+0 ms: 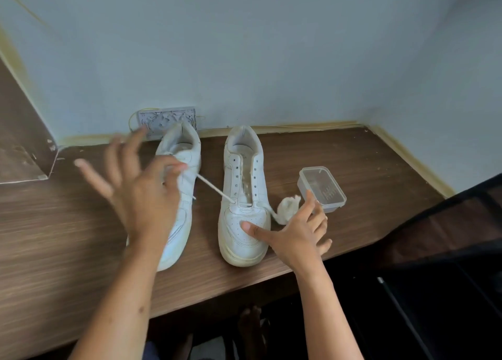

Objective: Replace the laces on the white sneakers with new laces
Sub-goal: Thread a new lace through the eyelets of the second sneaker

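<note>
Two white sneakers stand side by side on the wooden table [353, 169], toes toward me. The right sneaker [244, 240] has a white lace [214, 188] through its lowest eyelets only. One end runs taut up and left to my left hand [141, 194], which pinches it between thumb and forefinger above the left sneaker [182, 223], the other fingers spread; this hand is blurred. The lace's other end lies bunched [288, 207] right of the shoe. My right hand [296, 234] presses its thumb on the right sneaker's toe, fingers loose beside the bunch.
A clear plastic container [323, 188] sits just right of the bunched lace, near my right fingertips. A grey patterned plate [165, 120] leans on the wall behind the left sneaker. A brown panel [21, 142] closes the left side. The table edge runs near me; a dark frame [448, 237] stands at right.
</note>
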`<state>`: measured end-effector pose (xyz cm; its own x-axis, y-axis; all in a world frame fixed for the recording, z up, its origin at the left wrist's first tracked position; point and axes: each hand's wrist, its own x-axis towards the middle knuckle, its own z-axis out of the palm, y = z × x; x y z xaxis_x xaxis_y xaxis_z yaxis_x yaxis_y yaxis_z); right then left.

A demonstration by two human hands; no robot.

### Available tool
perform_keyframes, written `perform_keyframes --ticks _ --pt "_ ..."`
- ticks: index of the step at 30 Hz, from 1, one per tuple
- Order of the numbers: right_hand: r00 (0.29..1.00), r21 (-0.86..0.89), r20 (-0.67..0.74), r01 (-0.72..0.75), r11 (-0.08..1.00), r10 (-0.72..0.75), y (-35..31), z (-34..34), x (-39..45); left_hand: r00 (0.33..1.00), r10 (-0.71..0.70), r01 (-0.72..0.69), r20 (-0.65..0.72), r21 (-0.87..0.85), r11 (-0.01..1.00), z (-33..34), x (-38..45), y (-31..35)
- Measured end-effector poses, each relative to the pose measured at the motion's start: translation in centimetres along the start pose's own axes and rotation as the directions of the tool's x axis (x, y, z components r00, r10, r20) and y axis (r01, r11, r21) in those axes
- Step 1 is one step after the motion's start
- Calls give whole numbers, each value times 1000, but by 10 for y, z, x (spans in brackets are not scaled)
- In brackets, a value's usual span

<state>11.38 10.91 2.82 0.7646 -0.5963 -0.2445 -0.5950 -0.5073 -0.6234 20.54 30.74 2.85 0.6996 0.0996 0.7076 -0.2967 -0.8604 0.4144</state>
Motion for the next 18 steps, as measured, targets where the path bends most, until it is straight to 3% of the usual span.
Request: perform_keyframes --ticks 3,6,8,11,15,18 --pt "1000 3 0 -2 1000 2 0 -1 1 990 -119 119 73 3 993 -1 2 -12" --pt "1000 13 -3 7 1000 -7 1 0 2 982 108 -99 157 -61 993 6 -1 -4" --pt "1000 19 -3 6 1000 -5 0 0 2 938 282 -260 202 -128 957 10 -3 9" --pt "1000 12 -4 -5 1000 5 0 -1 2 879 385 -342 280 -191 920 15 -10 23" --pt "1000 24 7 3 1000 -3 0 0 2 907 321 -291 272 -146 946 18 -15 25" --pt "1000 27 29 12 1000 -13 -2 0 1 978 171 -162 116 -87 983 15 -12 21"
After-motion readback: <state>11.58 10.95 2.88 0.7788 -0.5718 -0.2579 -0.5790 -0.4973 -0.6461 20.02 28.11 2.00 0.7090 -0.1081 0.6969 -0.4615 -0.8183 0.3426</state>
